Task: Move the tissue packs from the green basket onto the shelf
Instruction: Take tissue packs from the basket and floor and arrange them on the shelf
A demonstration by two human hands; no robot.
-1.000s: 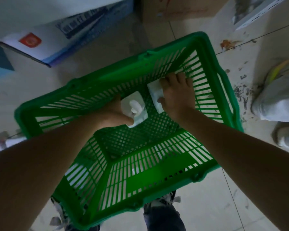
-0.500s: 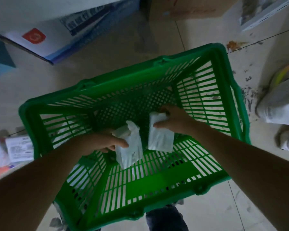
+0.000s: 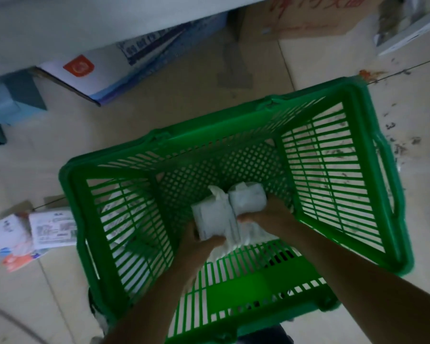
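A green slatted basket (image 3: 380, 194) stands on the tiled floor below me. My left hand (image 3: 196, 247) grips a white tissue pack (image 3: 211, 219) from underneath, above the near side of the basket. My right hand (image 3: 268, 217) grips a second white tissue pack (image 3: 248, 199) right beside the first; the two packs touch. The rest of the basket floor that shows holds nothing. A pale grey shelf edge (image 3: 60, 28) runs across the top left.
A white and blue carton (image 3: 114, 70) lies under the shelf, with a brown cardboard box (image 3: 308, 18) to its right. Several printed packets (image 3: 35, 232) lie on the floor left of the basket. Dark debris (image 3: 395, 140) is scattered on the tiles at right.
Both hands have lifted the two packs off the basket floor and drawn them toward me and together. The view has shifted so the basket sits further right and lower.
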